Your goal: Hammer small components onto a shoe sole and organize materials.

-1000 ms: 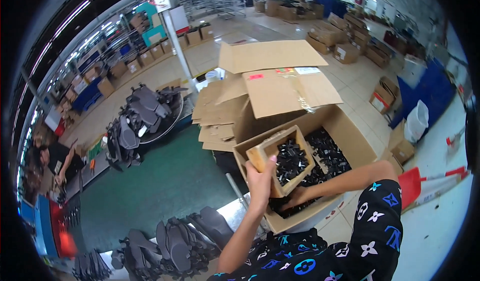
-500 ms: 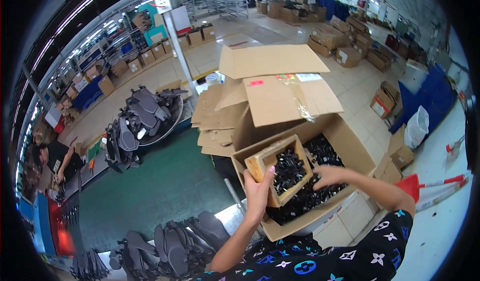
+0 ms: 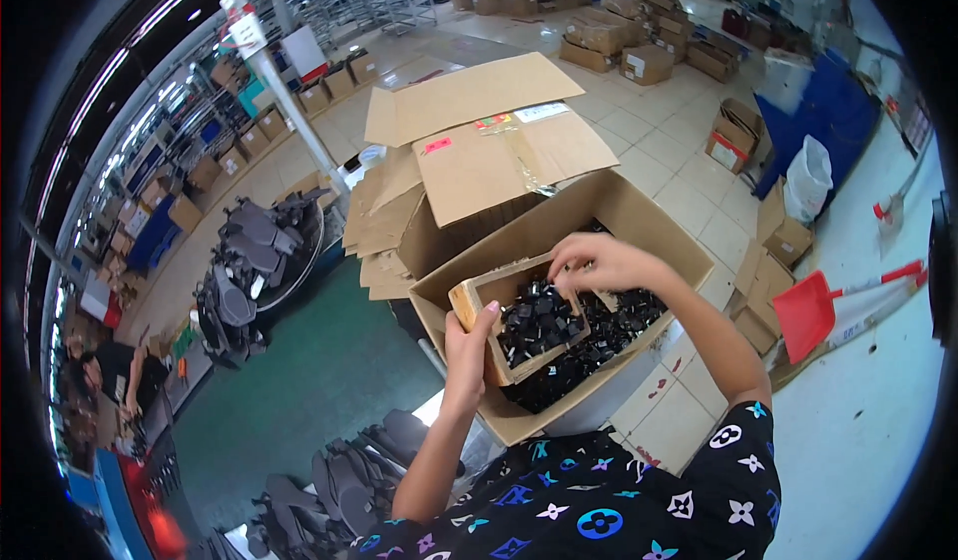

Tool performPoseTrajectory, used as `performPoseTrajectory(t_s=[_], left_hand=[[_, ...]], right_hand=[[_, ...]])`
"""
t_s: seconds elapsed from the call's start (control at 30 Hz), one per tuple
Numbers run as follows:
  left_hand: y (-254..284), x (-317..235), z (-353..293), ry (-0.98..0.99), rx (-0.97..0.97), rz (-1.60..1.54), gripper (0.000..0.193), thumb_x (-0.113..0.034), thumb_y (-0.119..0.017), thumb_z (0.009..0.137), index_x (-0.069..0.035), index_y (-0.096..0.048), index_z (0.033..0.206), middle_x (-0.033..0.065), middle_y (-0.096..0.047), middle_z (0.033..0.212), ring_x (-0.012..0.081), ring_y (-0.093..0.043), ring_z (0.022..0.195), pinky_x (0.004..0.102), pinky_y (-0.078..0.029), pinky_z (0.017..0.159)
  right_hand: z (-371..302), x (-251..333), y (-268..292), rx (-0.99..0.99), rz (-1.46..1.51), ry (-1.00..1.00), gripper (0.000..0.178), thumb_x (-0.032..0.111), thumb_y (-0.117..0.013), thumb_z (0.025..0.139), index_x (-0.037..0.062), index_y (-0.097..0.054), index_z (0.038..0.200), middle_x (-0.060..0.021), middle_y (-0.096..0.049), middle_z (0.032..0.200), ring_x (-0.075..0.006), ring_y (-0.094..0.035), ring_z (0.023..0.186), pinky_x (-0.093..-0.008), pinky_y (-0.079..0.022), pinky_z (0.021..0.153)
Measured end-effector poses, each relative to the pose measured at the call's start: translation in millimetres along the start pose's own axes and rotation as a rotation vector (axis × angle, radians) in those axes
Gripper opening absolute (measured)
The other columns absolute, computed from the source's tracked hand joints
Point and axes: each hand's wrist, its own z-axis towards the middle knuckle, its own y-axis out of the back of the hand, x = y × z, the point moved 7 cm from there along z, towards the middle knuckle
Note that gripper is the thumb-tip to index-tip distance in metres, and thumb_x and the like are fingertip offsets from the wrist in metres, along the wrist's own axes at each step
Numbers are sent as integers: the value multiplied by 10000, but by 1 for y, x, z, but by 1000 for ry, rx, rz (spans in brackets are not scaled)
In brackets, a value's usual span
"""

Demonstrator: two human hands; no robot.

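Note:
My left hand point(image 3: 467, 350) grips the near-left side of a small open wooden box point(image 3: 467, 305), thumb over the rim. Small black plastic parts point(image 3: 539, 322), some with shiny metal bits, fill the wooden box, which is held tilted over a large open cardboard carton point(image 3: 644, 219). More such black parts point(image 3: 631, 328) lie in the carton. Over the far right corner of the wooden box, my right hand point(image 3: 601, 264) has its fingers curled down toward the parts. Whatever is between those fingertips is hidden.
Flattened cardboard point(image 3: 384, 206) and another flapped carton point(image 3: 504, 156) stand beyond. Dark grey moulded pieces lie in a round basin point(image 3: 317, 251) at left and along the green table point(image 3: 289, 380). A red dustpan point(image 3: 804, 318) is at right. Another person point(image 3: 130, 375) works at far left.
My right hand has moved from the carton's loose parts to above the wooden box, its fingers now curled over the contents. The left hand keeps its hold. The view has shifted.

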Motion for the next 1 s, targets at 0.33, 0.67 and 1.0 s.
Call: performPoseTrajectory(t_s=[0.33,0.67,1.0], left_hand=[[4,-4,3,-84,-173,114,632,-458,-750,818,43,-488,1102,186,-636,996,247,-629,903,362,-495,844],[8,-11,-3,-211,-209,187,715,-535,-724,808,62,-442,1079,307,-651,970,438,-666,923,455,-514,812],[1,-8,4,-270,-152,96,705,-506,-753,807,69,-464,1092,234,-650,976,300,-664,917,376,-505,832]], right_hand=[[-91,-225,-114,647,-732,-927,1253,867,-488,733,-2,-103,1551,-272,-91,1593,-442,-204,1452,-491,-280,1163],[-26,-106,-158,670,-379,-1075,1084,753,-618,768,74,-262,1534,-174,-327,1517,-315,-414,1316,-429,-485,923],[-49,-83,-171,674,88,-926,799,539,-742,821,182,-424,1462,-21,-545,1316,-183,-500,1080,-363,-485,715]])
